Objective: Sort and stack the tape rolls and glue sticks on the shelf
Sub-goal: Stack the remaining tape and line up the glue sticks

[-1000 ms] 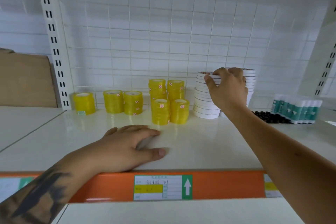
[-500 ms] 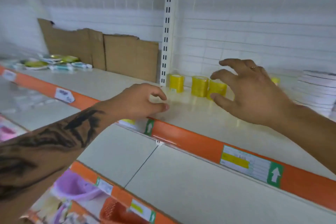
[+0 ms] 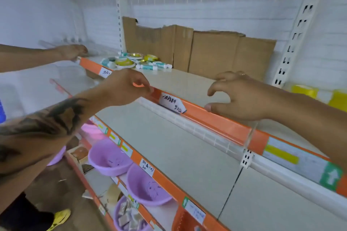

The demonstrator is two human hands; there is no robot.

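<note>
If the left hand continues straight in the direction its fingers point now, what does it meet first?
The left hand points right along the orange shelf edge, so probably the tilted white price label, just beyond its fingertips. Depth is unclear; it may pass above the label.

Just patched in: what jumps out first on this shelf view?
Both hands hover empty at the orange shelf edge: left hand near a handwritten price tag, right hand curled beside it. Behind, a loose pile of tape rolls and glue sticks lies before brown cardboard.
</note>
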